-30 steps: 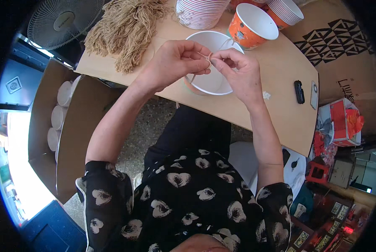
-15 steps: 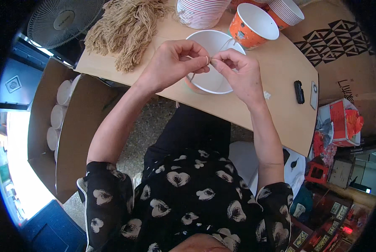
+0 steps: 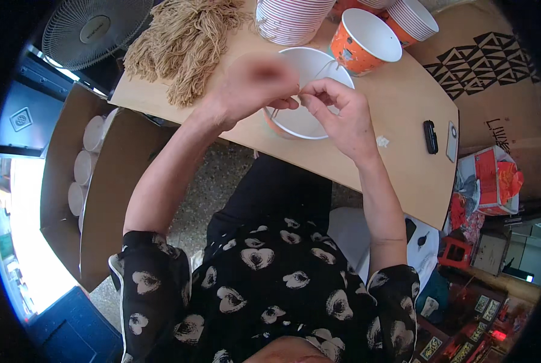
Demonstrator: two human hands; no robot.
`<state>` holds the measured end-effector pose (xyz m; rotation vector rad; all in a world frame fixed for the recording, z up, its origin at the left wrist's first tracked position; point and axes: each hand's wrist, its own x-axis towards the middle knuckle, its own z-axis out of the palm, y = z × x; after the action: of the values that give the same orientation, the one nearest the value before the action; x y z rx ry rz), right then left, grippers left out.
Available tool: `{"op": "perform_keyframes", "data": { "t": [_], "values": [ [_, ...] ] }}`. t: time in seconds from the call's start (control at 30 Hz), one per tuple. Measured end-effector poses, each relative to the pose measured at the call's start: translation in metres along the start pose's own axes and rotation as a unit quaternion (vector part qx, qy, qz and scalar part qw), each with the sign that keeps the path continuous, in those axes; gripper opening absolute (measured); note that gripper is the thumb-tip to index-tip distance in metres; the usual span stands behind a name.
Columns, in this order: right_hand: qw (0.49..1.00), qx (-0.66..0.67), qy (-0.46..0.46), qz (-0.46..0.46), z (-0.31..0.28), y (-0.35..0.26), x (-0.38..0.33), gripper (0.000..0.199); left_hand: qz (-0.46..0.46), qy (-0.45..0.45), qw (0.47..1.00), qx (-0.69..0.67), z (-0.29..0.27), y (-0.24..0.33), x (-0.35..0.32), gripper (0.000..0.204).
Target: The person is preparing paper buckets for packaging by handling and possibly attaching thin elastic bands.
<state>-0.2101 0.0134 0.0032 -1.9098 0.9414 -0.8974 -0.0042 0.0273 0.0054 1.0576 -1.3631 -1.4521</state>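
Note:
A white paper bowl (image 3: 309, 118) lies on the wooden table (image 3: 403, 163) right under my hands. My left hand (image 3: 249, 88) is blurred by motion and hovers over the bowl's left rim, fingers closed toward a thin tan string (image 3: 323, 68) that crosses the bowl. My right hand (image 3: 340, 112) pinches the same string over the bowl's middle. An orange paper cup (image 3: 364, 42) stands just behind the bowl.
A heap of tan strings (image 3: 185, 39) lies at the table's far left. Stacks of striped cups (image 3: 291, 18) stand at the back. A small black device (image 3: 430, 136) lies to the right. A cardboard box (image 3: 95, 175) with cup stacks and a fan (image 3: 89, 30) stand left.
My left hand has shifted quickly and is now blurred above the bowl's left rim. My right hand stays over the bowl, still pinching the string.

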Motion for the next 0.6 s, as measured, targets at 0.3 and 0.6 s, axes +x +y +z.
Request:
{"op": "perform_keyframes", "data": {
  "t": [0.3,0.6],
  "values": [
    [1.0,-0.016,0.008,-0.015,-0.0004,-0.0042,-0.0032,0.008,0.026,0.024,0.998,0.054,0.0048,-0.0054,0.0021,0.017],
    [0.991,0.115,-0.011,0.071,-0.0047,0.0024,0.0001,0.013,0.008,0.023,0.999,0.025,0.0068,-0.0035,-0.001,0.019]
  ]
}}
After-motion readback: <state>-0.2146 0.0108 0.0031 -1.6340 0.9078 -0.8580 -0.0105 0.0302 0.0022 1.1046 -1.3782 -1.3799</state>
